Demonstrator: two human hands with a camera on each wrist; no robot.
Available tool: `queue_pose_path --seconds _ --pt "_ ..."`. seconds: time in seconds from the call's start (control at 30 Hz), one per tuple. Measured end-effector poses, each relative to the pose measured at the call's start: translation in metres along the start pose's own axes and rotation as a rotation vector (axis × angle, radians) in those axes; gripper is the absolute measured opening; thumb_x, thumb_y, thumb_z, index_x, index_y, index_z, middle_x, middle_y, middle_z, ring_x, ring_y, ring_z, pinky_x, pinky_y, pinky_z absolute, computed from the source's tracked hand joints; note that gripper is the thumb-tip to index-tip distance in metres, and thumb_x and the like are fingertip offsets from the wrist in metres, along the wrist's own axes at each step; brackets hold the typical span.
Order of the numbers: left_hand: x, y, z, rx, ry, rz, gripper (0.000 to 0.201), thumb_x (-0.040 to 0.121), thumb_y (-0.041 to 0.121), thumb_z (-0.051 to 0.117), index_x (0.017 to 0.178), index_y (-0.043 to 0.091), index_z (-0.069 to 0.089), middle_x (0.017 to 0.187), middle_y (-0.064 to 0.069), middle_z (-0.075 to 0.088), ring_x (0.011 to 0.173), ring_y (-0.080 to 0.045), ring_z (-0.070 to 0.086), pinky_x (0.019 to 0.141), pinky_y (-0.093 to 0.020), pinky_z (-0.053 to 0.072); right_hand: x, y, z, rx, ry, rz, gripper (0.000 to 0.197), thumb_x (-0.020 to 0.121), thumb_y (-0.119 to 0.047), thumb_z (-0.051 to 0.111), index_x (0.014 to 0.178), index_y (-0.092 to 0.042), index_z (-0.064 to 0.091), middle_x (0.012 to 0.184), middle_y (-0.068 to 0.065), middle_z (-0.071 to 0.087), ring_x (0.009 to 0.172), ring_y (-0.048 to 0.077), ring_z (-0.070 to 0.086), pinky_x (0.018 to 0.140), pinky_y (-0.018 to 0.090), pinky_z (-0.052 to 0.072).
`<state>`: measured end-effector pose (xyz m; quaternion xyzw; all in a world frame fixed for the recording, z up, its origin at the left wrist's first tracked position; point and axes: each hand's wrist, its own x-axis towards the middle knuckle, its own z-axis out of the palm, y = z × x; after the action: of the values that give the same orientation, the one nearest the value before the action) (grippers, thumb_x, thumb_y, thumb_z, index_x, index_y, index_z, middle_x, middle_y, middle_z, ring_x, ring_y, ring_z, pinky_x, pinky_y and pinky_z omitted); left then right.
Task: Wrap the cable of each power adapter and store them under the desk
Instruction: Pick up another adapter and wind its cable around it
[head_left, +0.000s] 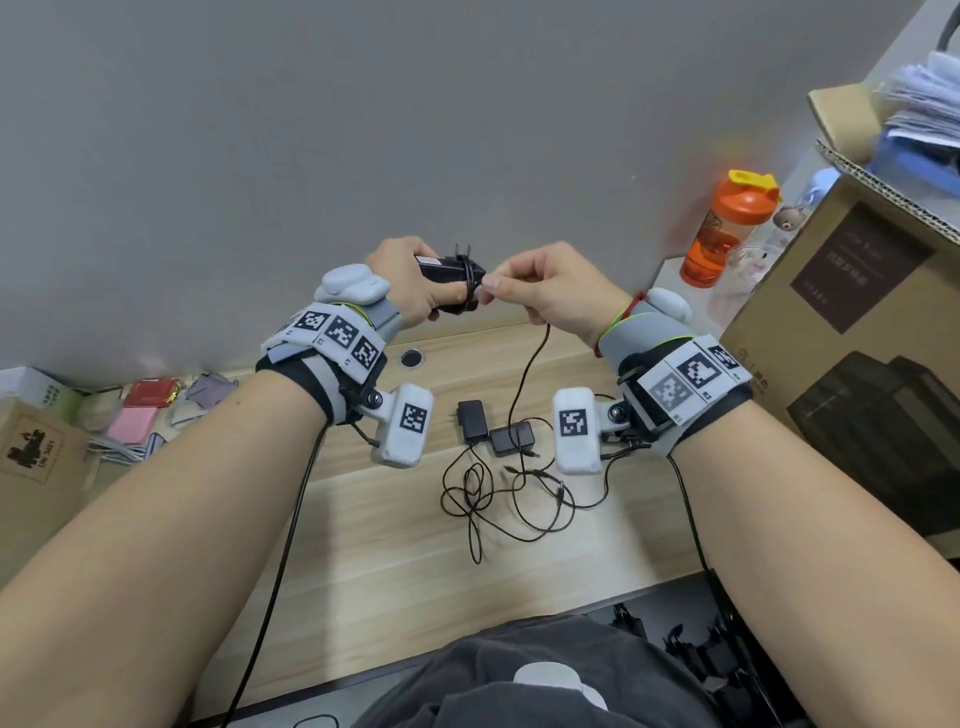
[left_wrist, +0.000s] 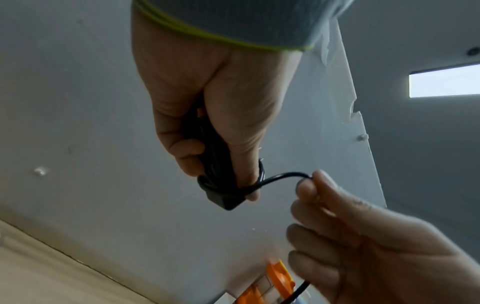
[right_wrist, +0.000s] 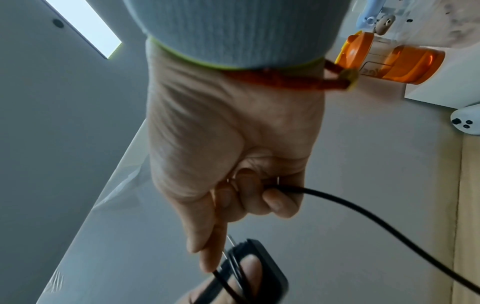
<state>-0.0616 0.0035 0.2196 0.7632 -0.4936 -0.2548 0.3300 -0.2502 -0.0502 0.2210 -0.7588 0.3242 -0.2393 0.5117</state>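
Note:
My left hand (head_left: 415, 283) grips a black power adapter (head_left: 449, 270) above the desk, prongs up, with a few turns of its cable wound round the body (left_wrist: 223, 185). My right hand (head_left: 540, 291) pinches that cable (head_left: 530, 364) right beside the adapter (right_wrist: 259, 265); the cable (right_wrist: 363, 211) passes through my curled fingers and hangs down to the desk. Two more black adapters (head_left: 474, 420) (head_left: 511, 438) lie side by side on the wooden desk (head_left: 363, 519), their thin cables (head_left: 488, 499) in a loose tangle in front of them.
An orange bottle (head_left: 727, 228) and a large cardboard box (head_left: 857, 322) stand at the right. Small boxes and coloured packets (head_left: 140, 410) lie at the left. A cable hole (head_left: 411, 357) sits near the desk's back edge by the grey wall.

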Motion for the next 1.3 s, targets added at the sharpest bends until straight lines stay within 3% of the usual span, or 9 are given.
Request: queue_pose_path --seconds 0.1,0.2,0.37,0.57,0.67,0.77,0.9,1.1,1.3 --pt "-0.005 0.002 0.001 0.065 -0.074 0.030 0.050 0.052 0.056 0.085 0.082 0.026 0.060 0.068 0.001 0.074 0.061 -0.017 0.071 0.056 -0.032 0.055 0.002 -0.004 -0.008 -0.016 0.071 -0.014 0.021 0.095 -0.023 0.064 0.086 -0.007 0.075 0.045 -0.016 0.042 0.046 0.007 0.027 0.049 0.021 0.025" --pt "-0.009 0.008 0.003 0.080 -0.132 0.066 0.045 0.054 0.049 0.087 0.080 0.024 0.060 0.066 0.001 0.072 0.056 -0.015 0.068 0.050 -0.025 0.047 0.004 -0.007 -0.014 -0.060 0.132 -0.032 0.024 0.095 -0.018 0.064 0.092 0.004 0.071 0.041 -0.018 0.044 0.041 0.001 0.036 0.048 0.009 0.029" --pt "-0.012 0.018 0.006 0.017 -0.210 0.129 0.042 0.060 0.037 0.091 0.077 0.021 0.057 0.062 0.004 0.068 0.049 -0.011 0.061 0.048 -0.022 0.043 0.009 -0.002 -0.019 0.016 0.196 -0.040 0.014 0.091 -0.016 0.070 0.082 -0.005 0.068 0.039 -0.018 0.037 0.042 0.002 0.031 0.047 0.010 0.027" --pt "-0.014 0.024 0.008 -0.074 -0.296 0.169 0.043 0.062 0.030 0.092 0.077 0.018 0.054 0.066 -0.003 0.069 0.051 -0.018 0.061 0.051 -0.028 0.046 0.011 0.010 -0.020 0.047 0.205 -0.025 0.018 0.092 -0.016 0.068 0.075 -0.014 0.063 0.046 -0.018 0.051 0.044 -0.001 0.042 0.048 0.010 0.034" --pt "-0.016 0.029 0.011 -0.145 -0.313 0.181 0.041 0.064 0.022 0.091 0.076 0.015 0.053 0.062 -0.001 0.067 0.050 -0.019 0.061 0.049 -0.028 0.047 0.013 0.017 -0.016 0.095 0.215 0.006 0.021 0.092 -0.024 0.068 0.072 -0.019 0.066 0.055 -0.013 0.055 0.047 0.003 0.040 0.048 0.022 0.034" --pt "-0.017 0.034 0.011 -0.227 -0.304 0.186 0.038 0.068 0.015 0.089 0.076 0.014 0.052 0.060 -0.002 0.066 0.050 -0.018 0.061 0.048 -0.028 0.048 0.012 0.022 -0.011 0.136 0.230 0.054 0.030 0.093 -0.032 0.065 0.065 -0.023 0.067 0.058 -0.002 0.048 0.051 0.011 0.033 0.048 0.026 0.029" --pt "-0.016 0.038 0.011 -0.369 -0.252 0.158 0.036 0.070 0.018 0.088 0.077 0.014 0.053 0.068 -0.011 0.068 0.060 -0.028 0.062 0.062 -0.041 0.051 0.010 0.026 -0.003 0.171 0.199 0.104 0.014 0.087 -0.016 0.056 0.077 -0.016 0.065 0.064 0.007 0.039 0.053 0.013 0.028 0.048 0.024 0.025" --pt "-0.008 0.039 0.010 -0.517 -0.049 0.085 0.037 0.071 0.022 0.088 0.076 0.015 0.052 0.062 -0.006 0.066 0.048 -0.021 0.057 0.049 -0.028 0.044 0.004 0.027 0.013 0.167 -0.008 0.131 0.028 0.102 -0.025 0.051 0.088 -0.014 0.072 0.055 -0.004 0.033 0.050 0.014 0.027 0.051 0.026 0.026" --pt "0.002 0.018 0.001 -0.269 0.031 0.007 0.044 0.066 0.039 0.089 0.082 0.018 0.054 0.068 -0.001 0.068 0.045 -0.012 0.059 0.039 -0.019 0.039 -0.002 0.017 0.013 0.177 -0.103 0.132 0.027 0.099 -0.027 0.058 0.096 -0.007 0.075 0.057 -0.002 0.024 0.052 0.015 0.019 0.048 0.024 0.021"
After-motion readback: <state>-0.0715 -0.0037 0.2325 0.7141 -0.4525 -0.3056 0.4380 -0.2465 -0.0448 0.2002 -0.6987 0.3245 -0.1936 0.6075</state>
